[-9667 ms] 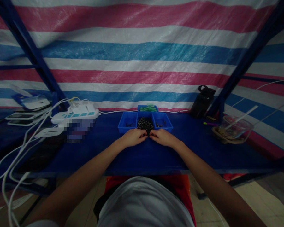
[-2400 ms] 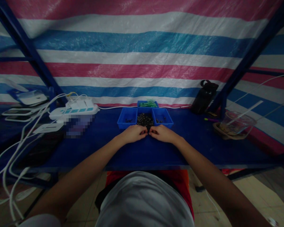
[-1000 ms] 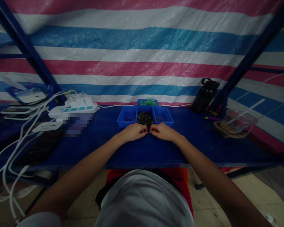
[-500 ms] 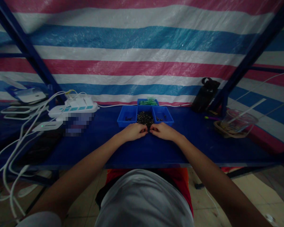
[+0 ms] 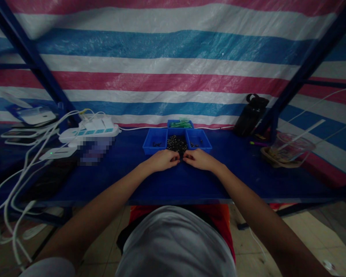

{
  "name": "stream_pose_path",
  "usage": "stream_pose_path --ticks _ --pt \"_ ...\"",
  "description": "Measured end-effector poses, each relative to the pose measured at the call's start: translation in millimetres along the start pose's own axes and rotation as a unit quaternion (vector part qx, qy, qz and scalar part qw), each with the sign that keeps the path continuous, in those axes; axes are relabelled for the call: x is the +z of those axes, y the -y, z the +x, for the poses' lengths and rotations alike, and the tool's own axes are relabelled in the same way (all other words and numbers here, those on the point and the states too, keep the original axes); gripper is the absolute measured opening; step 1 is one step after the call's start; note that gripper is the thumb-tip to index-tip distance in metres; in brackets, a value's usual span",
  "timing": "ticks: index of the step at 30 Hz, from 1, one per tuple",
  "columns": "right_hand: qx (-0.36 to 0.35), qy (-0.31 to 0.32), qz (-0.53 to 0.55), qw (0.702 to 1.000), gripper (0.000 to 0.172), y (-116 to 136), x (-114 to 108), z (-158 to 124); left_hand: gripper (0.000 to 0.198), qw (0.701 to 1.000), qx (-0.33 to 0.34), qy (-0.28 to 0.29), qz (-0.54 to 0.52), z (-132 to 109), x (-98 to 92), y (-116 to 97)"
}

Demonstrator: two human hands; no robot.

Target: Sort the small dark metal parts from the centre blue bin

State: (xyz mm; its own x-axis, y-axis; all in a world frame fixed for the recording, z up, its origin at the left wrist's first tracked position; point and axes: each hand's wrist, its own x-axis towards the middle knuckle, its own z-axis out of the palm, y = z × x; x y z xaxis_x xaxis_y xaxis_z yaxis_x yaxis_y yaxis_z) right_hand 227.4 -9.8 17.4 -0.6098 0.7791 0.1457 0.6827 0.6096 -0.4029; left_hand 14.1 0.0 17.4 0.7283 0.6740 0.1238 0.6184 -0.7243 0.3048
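My left hand (image 5: 165, 160) and my right hand (image 5: 199, 159) face each other at the front of a heap of small dark and silvery parts (image 5: 177, 144). Both have their fingers curled in a pinch, a small gap apart. Whatever sits between the fingertips is too small to make out. A blue bin (image 5: 155, 150) to the left of the heap holds a few small dark pieces. Another blue bin (image 5: 205, 144), on the right, also has a few. Behind the heap, a third blue bin (image 5: 170, 122) contains green packets (image 5: 182, 124).
A white power strip (image 5: 103, 132) with plugs and cables lies on the left of the blue table (image 5: 173, 188). Phones (image 5: 25, 133) are stacked farther left. At right stand a black bottle (image 5: 249, 117) and a clear plastic cup (image 5: 295, 146). Striped sheeting (image 5: 173, 80) hangs behind.
My right hand has shifted very slightly to the right. The left hand stays at the same spot, and both remain pinched.
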Motion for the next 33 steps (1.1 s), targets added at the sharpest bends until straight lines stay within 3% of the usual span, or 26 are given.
stream_pose_path --ticks 33 --pt "-0.002 0.01 -0.019 1.0 0.012 1.6 2.8 0.9 0.018 1.0 0.001 -0.002 0.022 -0.4 0.6 -4.7"
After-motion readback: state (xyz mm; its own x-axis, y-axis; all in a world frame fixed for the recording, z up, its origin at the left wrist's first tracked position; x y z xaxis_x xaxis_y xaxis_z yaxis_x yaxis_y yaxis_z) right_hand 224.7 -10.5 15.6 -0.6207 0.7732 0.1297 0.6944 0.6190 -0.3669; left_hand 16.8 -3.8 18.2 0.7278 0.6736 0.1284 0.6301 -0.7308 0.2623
